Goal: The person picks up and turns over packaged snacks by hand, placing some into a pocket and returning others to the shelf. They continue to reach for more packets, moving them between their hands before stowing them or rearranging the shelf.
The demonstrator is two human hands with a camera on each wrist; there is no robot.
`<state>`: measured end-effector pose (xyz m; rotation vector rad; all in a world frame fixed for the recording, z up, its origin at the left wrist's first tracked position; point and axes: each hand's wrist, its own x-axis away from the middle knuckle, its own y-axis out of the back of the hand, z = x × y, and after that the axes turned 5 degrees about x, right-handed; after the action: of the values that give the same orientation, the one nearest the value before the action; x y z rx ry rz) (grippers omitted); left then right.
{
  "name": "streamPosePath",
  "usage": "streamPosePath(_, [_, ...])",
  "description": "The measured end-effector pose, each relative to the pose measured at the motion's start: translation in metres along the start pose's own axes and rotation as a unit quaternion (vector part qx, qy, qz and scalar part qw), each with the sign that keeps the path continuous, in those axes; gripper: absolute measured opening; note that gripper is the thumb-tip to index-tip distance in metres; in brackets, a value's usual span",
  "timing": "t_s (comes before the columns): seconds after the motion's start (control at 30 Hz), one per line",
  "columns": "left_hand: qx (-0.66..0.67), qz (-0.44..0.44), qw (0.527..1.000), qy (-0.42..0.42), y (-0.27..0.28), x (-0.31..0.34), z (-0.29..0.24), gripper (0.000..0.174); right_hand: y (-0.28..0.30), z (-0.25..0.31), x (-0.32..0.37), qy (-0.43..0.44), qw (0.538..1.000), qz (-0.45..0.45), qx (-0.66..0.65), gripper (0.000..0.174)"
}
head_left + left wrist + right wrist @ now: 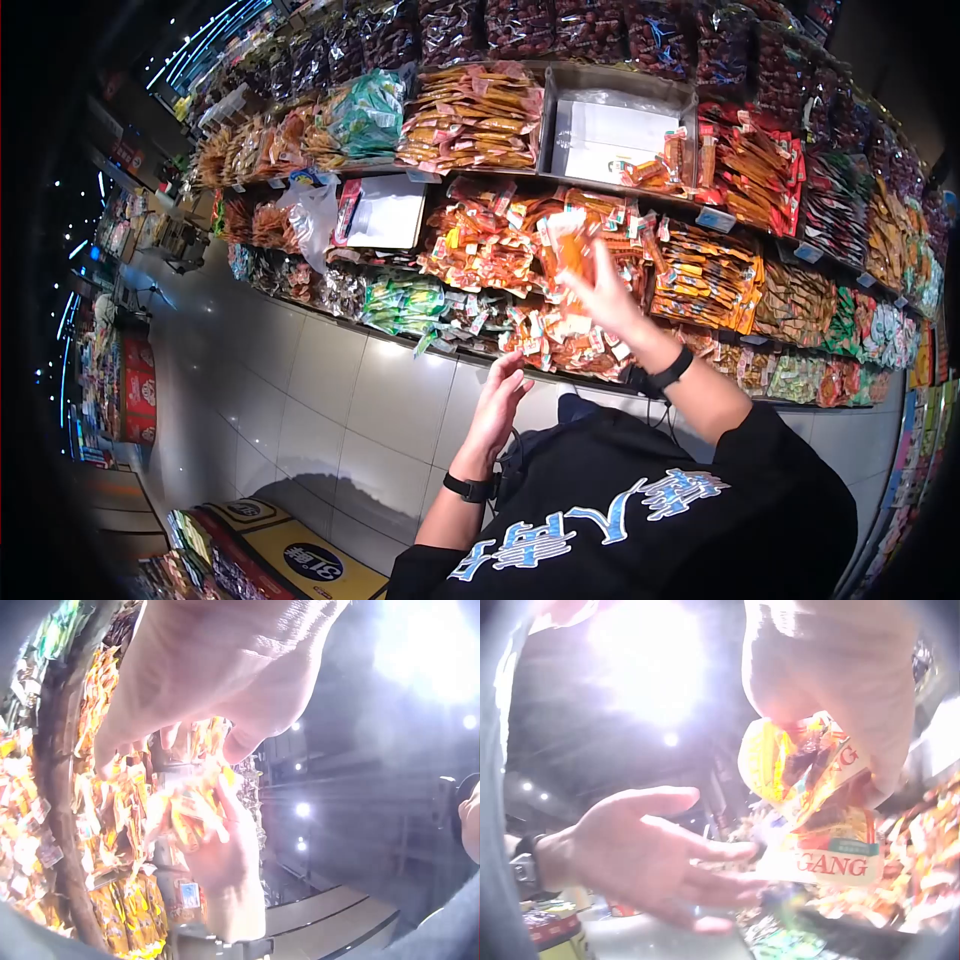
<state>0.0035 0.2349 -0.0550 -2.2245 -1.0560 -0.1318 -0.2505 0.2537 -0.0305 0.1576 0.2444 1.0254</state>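
Note:
My right hand (608, 298) grips several orange snack packets (568, 248) above the lower shelf bins. The right wrist view shows the packets (832, 851) bunched beneath the fingers, white-banded with red letters reading "GANG". Lower and to the left, my left hand (495, 408) is held out in front of the shelf with nothing in it. Its fingers (724, 851) extend toward the packets in the right wrist view. Below the held packets, loose orange packets (480, 240) fill the bins. Glare washes out part of the left wrist view.
A bin with a white bottom (610, 130) holds a few orange packets on the upper tier. Another white-bottomed bin (385, 212) sits left of the orange ones. Yellow-orange packets (705, 275) lie to the right. A yellow display (310, 550) stands behind, across the tiled floor (370, 400).

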Motion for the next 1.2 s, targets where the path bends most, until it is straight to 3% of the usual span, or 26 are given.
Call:
streamPosePath(0.1, [0.004, 0.005, 1.0, 0.008, 0.004, -0.025, -0.007, 0.038, 0.047, 0.014, -0.087, 0.025, 0.982, -0.152, 0.111, 0.068])
streamPosePath(0.13, [0.003, 0.0, 1.0, 0.013, 0.004, -0.031, -0.011, 0.037, 0.057, 0.008, -0.118, 0.082, 0.973, -0.18, 0.122, 0.066])
streamPosePath(0.17, [0.01, 0.005, 1.0, 0.02, 0.005, -0.036, -0.014, 0.037, 0.067, 0.002, -0.143, 0.061, 0.977, -0.179, 0.097, 0.066])
streamPosePath(0.2, [0.017, 0.011, 0.999, 0.026, 0.007, -0.042, -0.018, 0.037, 0.074, 0.009, -0.164, 0.018, 0.97, -0.184, 0.159, 0.067])
streamPosePath(0.3, [0.022, 0.009, 0.999, 0.044, 0.015, -0.063, -0.036, 0.038, 0.075, -0.006, -0.231, 0.02, 0.953, -0.221, 0.204, 0.072])
streamPosePath(0.43, [0.011, 0.023, 0.997, 0.071, 0.036, -0.093, -0.064, 0.038, 0.052, -0.046, -0.283, -0.108, 0.91, -0.148, 0.371, 0.088])
streamPosePath(0.57, [-0.012, 0.062, 0.991, 0.118, 0.062, -0.125, -0.092, 0.037, 0.03, -0.083, -0.274, -0.156, 0.897, -0.077, 0.407, 0.086])
streamPosePath(0.7, [-0.033, 0.095, 0.983, 0.155, 0.09, -0.157, -0.116, 0.035, 0.017, -0.058, -0.271, -0.199, 0.87, -0.1, 0.439, 0.082])
streamPosePath(0.83, [-0.06, 0.131, 0.973, 0.182, 0.106, -0.185, -0.137, 0.036, 0.008, -0.042, -0.257, -0.147, 0.847, -0.177, 0.48, 0.076])
streamPosePath(0.9, [-0.07, 0.142, 0.966, 0.204, 0.109, -0.195, -0.145, 0.037, 0.002, -0.034, -0.246, -0.136, 0.818, -0.169, 0.532, 0.072])
streamPosePath(0.97, [-0.077, 0.167, 0.958, 0.218, 0.114, -0.204, -0.147, 0.037, 0.001, -0.021, -0.24, -0.201, 0.859, -0.068, 0.465, 0.073])
streamPosePath(1.03, [-0.09, 0.193, 0.95, 0.228, 0.115, -0.211, -0.149, 0.036, 0.007, -0.03, -0.234, -0.107, 0.882, -0.108, 0.446, 0.069])
streamPosePath(1.1, [-0.094, 0.212, 0.942, 0.242, 0.115, -0.216, -0.151, 0.035, 0.026, -0.021, -0.23, -0.074, 0.856, -0.186, 0.476, 0.06])
streamPosePath(1.13, [-0.094, 0.219, 0.939, 0.248, 0.116, -0.218, -0.152, 0.035, 0.036, -0.011, -0.228, -0.055, 0.82, -0.242, 0.515, 0.052])
streamPosePath(1.2, [-0.098, 0.229, 0.935, 0.254, 0.118, -0.222, -0.157, 0.035, 0.06, 0.007, -0.221, -0.14, 0.761, -0.249, 0.583, 0.054])
